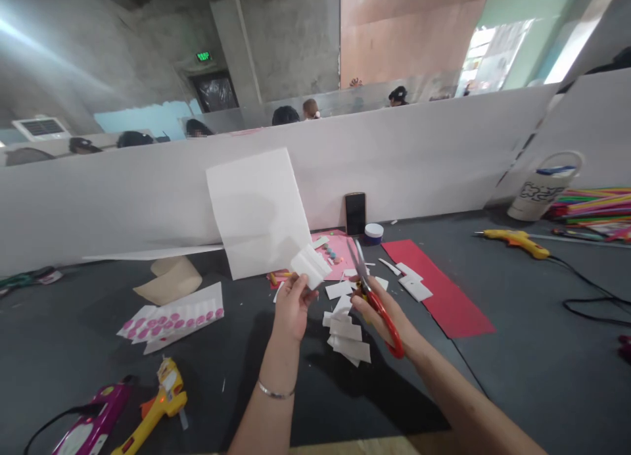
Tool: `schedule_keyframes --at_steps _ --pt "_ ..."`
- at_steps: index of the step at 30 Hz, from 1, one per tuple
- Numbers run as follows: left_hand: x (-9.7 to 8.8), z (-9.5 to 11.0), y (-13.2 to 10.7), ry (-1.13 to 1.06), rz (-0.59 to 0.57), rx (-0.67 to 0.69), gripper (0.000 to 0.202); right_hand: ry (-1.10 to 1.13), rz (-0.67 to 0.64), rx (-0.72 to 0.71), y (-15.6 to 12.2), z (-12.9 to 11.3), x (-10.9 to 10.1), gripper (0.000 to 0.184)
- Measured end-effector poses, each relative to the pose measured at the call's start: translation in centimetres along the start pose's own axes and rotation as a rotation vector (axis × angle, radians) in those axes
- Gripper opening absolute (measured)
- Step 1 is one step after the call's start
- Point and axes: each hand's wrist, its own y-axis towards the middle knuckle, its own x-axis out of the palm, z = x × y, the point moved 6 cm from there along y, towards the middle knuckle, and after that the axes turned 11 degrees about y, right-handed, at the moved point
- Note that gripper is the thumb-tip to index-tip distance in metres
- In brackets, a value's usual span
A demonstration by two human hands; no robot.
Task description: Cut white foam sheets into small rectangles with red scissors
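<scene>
Head view: the left hand (294,305) pinches a folded white paper (310,266) between its fingers (298,285), with a large white sheet (256,212) rising just behind. The right hand (382,308) curls its fingers (369,298) around red scissors (387,327), blades upright just beside the paper. White scraps (348,333) lie below on the worktop (493,389).

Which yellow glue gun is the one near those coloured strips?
The one at the far right, just below the bundle of coloured strips. The other yellow glue gun lies at the bottom left, beside a magenta tool.
</scene>
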Motion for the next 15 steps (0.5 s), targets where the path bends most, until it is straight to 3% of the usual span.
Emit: schedule_keyframes --at_steps 5,8,15 --pt "-0.7 1.0 -0.1 -0.043 0.051 0.054 0.044 -0.103 -0.283 0.079 -1.2 -1.3 1.9 0.034" --pt "-0.5 0.8 -0.2 -0.016 0.058 0.062 0.046 -0.153 -0.389 0.093 -1.6 -1.4 2.6 0.033" --pt "-0.2 0.0 -0.1 -0.032 0.045 0.032 0.045 -0.105 -0.329 0.103 -1.5 -1.7 2.7 0.041"
